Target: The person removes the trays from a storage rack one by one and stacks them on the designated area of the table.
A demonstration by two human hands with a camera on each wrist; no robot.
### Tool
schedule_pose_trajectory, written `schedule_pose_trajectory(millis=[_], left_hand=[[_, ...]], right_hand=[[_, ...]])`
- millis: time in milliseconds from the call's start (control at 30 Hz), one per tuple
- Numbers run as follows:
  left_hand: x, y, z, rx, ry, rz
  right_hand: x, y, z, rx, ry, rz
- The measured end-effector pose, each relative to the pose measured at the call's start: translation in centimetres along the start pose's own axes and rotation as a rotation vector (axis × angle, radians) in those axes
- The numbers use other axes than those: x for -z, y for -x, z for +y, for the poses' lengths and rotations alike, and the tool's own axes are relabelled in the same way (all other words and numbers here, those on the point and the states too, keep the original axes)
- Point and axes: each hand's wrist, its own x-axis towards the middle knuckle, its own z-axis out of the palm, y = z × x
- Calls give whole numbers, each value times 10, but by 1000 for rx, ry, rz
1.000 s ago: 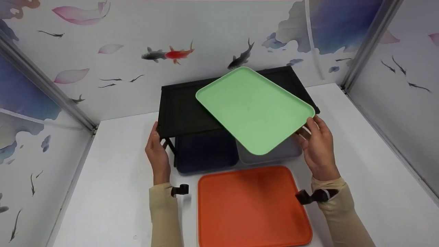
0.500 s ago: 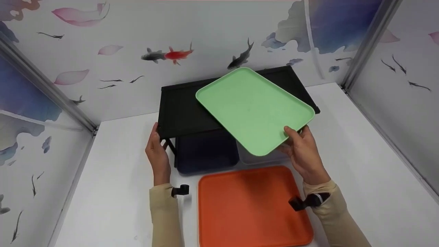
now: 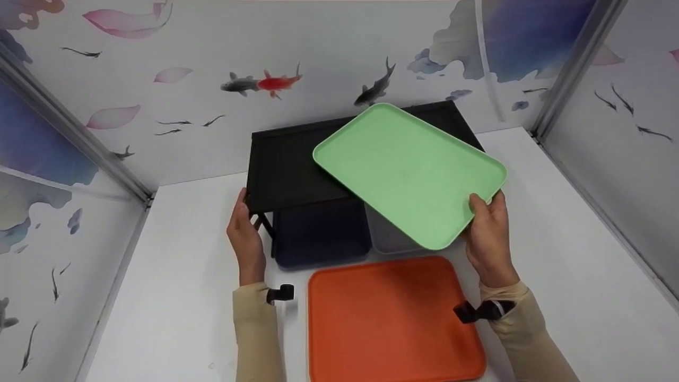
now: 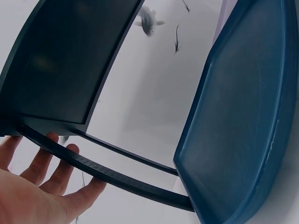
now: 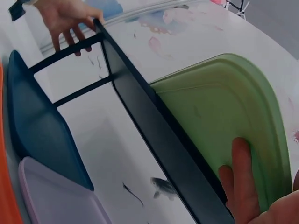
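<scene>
My right hand pinches the light green tray near its front-right corner, thumb on top and fingers beneath. That tray lies tilted over the right part of a low black table with legs, overhanging its front and right edges. At the table's left end, my left hand holds the corner. In the left wrist view its fingers reach around a thin black leg. Underneath stand a dark blue tray and a pale lilac-grey tray, partly hidden by the tabletop and green tray.
An orange tray lies flat in front, between the forearms. All of this stands on a white tabletop. Behind the black table rises a white wall painted with fish and petals, with side walls left and right.
My right hand first shifts its hold along the green tray's rim, bringing the thumb on top. The green tray then slides rightward and slightly toward me. The left hand stays put.
</scene>
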Motion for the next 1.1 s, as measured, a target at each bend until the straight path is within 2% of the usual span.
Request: schedule_pose_trajectory(millis=[167, 267, 600, 933, 1100], left_hand=[[-1, -1, 2, 11, 12, 8], [-1, -1, 2, 16, 14, 16], [-1, -1, 3, 14, 4, 2], [1, -1, 0, 8, 21, 10], [0, -2, 1, 0, 29, -3]], right_hand=[[10, -4, 0, 86, -7, 29], [19, -6, -3, 105, -15, 46], [45, -7, -12, 34, -15, 46], [62, 2, -12, 3, 1, 45], [72, 13, -12, 23, -10, 64]])
